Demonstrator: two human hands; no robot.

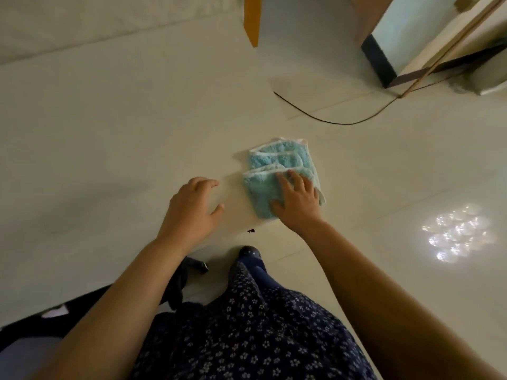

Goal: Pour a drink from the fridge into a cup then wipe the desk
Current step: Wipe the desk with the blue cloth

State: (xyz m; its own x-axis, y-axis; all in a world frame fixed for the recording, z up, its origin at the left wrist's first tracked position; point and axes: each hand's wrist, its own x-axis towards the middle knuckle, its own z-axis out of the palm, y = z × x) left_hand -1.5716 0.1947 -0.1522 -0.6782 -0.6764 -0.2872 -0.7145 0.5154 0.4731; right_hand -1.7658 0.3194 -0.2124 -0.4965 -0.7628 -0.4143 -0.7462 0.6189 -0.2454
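Beyond the cloth, a thin dark cable curved across the floor toward a white cabinet with a dark base at upper right. An orange leg stood at top centre, well apart from my hands. A wooden stick leaned along the cabinet. A small dark speck lay near me, between my wrists and just short of the cloth. Nothing lay between my hands and the cloth.

The cloth was light blue with a white edge, folded in several layers, lying flat on the floor ahead of my foot. My right hand lay flat on its near half, fingers spread apart and pressing down, not clamped around it. My left hand hovered just beside the cloth on its left, fingers loosely apart, holding nothing; I could not tell whether it touched the floor.

The floor was pale glossy tile with faint joint lines. A cluster of bright light spots reflected on it at right. My dark flowered dress filled the lower frame, with a black object at lower left.
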